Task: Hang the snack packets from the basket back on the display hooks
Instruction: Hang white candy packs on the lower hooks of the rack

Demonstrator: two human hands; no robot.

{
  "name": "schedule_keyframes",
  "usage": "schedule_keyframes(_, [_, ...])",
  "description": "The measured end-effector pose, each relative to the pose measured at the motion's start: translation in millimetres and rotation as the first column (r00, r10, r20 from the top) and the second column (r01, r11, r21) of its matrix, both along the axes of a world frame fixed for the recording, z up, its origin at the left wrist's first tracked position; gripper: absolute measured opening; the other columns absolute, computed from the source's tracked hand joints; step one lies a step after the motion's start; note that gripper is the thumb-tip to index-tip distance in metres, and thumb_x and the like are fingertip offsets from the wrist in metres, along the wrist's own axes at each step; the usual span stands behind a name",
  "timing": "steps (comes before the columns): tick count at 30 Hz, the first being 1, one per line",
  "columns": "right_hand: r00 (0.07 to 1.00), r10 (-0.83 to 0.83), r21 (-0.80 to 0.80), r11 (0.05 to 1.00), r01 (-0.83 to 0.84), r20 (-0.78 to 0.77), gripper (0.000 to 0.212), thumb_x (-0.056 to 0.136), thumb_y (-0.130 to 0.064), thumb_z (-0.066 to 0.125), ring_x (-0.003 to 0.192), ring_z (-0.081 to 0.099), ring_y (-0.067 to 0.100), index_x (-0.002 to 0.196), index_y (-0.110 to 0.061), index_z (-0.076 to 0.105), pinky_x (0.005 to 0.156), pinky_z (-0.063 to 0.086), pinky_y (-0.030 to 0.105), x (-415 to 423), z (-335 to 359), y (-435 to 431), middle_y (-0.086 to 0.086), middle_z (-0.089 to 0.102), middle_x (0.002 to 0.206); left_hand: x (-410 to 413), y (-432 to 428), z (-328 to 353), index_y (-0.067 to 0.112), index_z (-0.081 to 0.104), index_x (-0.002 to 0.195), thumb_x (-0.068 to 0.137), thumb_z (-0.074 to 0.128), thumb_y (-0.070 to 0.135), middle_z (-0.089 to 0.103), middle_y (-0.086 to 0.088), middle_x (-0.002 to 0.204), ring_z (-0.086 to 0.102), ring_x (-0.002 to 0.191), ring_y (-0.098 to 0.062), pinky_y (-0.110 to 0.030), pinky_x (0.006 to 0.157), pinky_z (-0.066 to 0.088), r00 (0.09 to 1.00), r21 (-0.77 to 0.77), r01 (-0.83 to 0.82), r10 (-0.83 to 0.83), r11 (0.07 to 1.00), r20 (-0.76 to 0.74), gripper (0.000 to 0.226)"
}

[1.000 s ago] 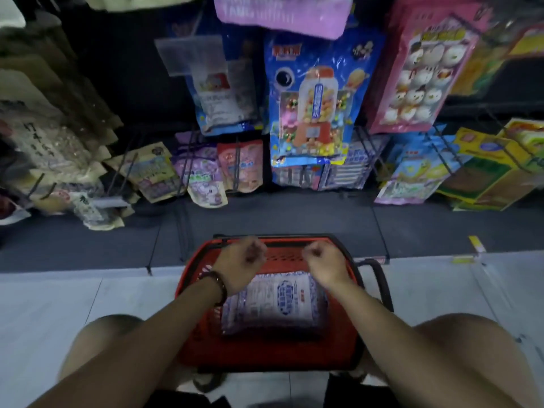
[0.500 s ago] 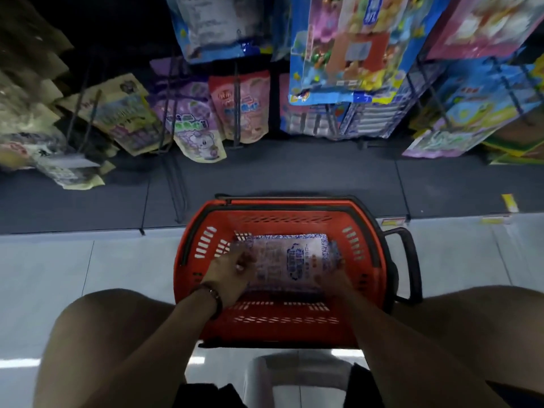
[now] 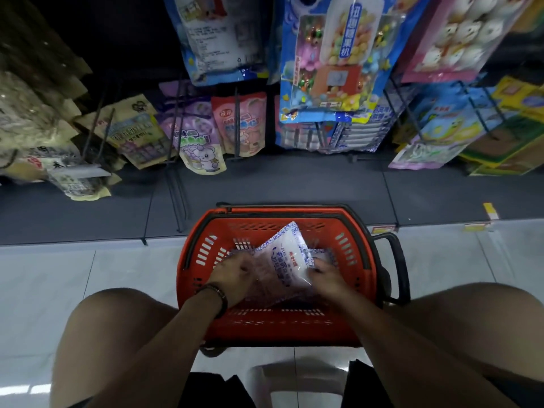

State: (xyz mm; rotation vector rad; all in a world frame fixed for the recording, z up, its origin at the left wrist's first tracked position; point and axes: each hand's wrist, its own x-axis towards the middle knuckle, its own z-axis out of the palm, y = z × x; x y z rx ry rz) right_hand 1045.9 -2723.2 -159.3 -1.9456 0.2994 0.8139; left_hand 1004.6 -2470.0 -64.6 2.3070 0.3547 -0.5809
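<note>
Item: packet (image 3: 287, 257), white with blue print; half a second ago flat in the basket (image 3: 191, 251), now tilted, far corner raised above the pile (image 3: 322, 254) beneath.
Right hand (image 3: 326, 278): fingers pinching the packet's right edge.
Left hand (image 3: 235, 270): curled at the packet's left edge; blur hides whether it grips, I cannot tell.
A second ago both fists hovered over the far rim; now both are down inside.
Meaning: one packet singled out, I judge; lift comes next; hooks (image 3: 237, 125) lie far, beyond the basket; this packet not yet hung.

snack packet (image 3: 290, 260) | white, blue print | tilted, corner raised | inside red basket (image 3: 265, 331)
</note>
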Motion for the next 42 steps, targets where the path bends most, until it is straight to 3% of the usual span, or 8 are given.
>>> schedule_keyframes(7, [0.962,0.260,0.141,0.953,-0.270,0.083,0.022,0.107,-0.015,0.058,0.094,0.070,0.019,0.121,-0.026,0.071,0.075,0.064,0.041,9,109,-13,0.005,0.076,0.113,-15,1,43,0.022,0.046,0.145,0.074,0.088,0.040,0.051,0.006,0.140,0.051,0.127,-0.014,-0.028,0.106,0.041,0.976,-0.051,-0.054,0.063,0.997,0.207,0.084])
schedule_keyframes(11, [0.882,0.408,0.247,0.852,-0.461,0.235,0.029,0.107,-0.004,0.056,0.110,0.068,0.016,0.134,0.002,0.063,0.101,0.056,0.034,22,187,-19,0.017,0.072,0.134,-25,2,76,0.034,0.045,0.146,0.072,0.089,0.046,0.060,0.016,0.141,0.059,0.128,-0.007,-0.032,0.105,0.050,0.966,-0.316,0.012,0.070,0.949,0.249,0.087])
schedule_keyframes(16, [0.881,0.261,0.244,0.894,-0.375,0.395,0.022,0.102,-0.006,0.067,0.121,0.070,0.021,0.123,-0.010,0.073,0.114,0.049,0.045,21,244,-29,0.008,0.075,0.129,-32,-12,115,0.011,0.066,0.110,0.088,0.079,0.007,0.079,0.006,0.112,0.075,0.105,-0.015,-0.038,0.090,0.062,0.917,-0.527,-0.081,0.271,0.846,0.294,0.027])
schedule_keyframes(20, [0.932,-0.132,0.483,0.874,-0.051,0.337,0.028,0.094,-0.013,0.078,0.118,0.073,0.028,0.121,-0.015,0.072,0.113,0.050,0.057,12,247,-33,0.006,0.078,0.123,-36,-28,138,0.011,0.064,0.111,0.093,0.075,0.012,0.078,0.007,0.113,0.073,0.105,-0.011,-0.027,0.086,0.060,0.880,-0.590,-0.090,0.341,0.802,0.330,0.021])
schedule_keyframes(25, [0.962,-0.161,0.598,0.802,-0.003,0.221,0.053,0.083,-0.029,0.086,0.119,0.072,0.038,0.127,-0.005,0.072,0.110,0.051,0.061,-8,237,-30,0.015,0.077,0.125,-31,-48,160,0.010,0.064,0.111,0.094,0.074,0.015,0.078,0.004,0.106,0.074,0.096,-0.005,-0.022,0.079,0.057,0.824,-0.635,-0.161,0.457,0.756,0.336,0.021])
schedule_keyframes(32, [0.899,-0.277,0.516,0.854,0.068,0.339,0.026,0.088,-0.008,0.083,0.107,0.077,0.032,0.113,-0.009,0.077,0.100,0.060,0.051,-11,250,-23,0.006,0.083,0.109,-37,-77,160,0.034,0.044,0.117,0.070,0.089,0.046,0.048,0.009,0.119,0.056,0.107,-0.017,-0.038,0.090,0.054,0.597,-0.361,-0.390,0.531,0.847,0.601,0.066])
schedule_keyframes(37, [0.845,-0.220,0.469,0.882,-0.041,0.488,0.011,0.093,-0.017,0.080,0.089,0.073,0.012,0.104,-0.017,0.079,0.085,0.061,0.044,-22,255,-2,0.004,0.081,0.096,-45,-107,152,0.041,0.034,0.153,0.074,0.080,0.053,0.033,0.023,0.154,0.039,0.141,-0.003,-0.033,0.109,0.046,0.822,-0.361,-0.016,0.218,0.932,0.526,0.093])
schedule_keyframes(42, [0.849,0.003,0.375,0.896,-0.236,0.528,0.021,0.103,-0.037,0.065,0.115,0.072,0.010,0.119,-0.036,0.078,0.100,0.057,0.032,-33,258,0,-0.011,0.077,0.120,-34,-104,163,0.023,0.067,0.109,0.101,0.065,0.027,0.076,0.012,0.096,0.071,0.084,0.002,-0.021,0.073,0.055,0.781,-0.561,-0.174,0.461,0.809,0.422,0.009])
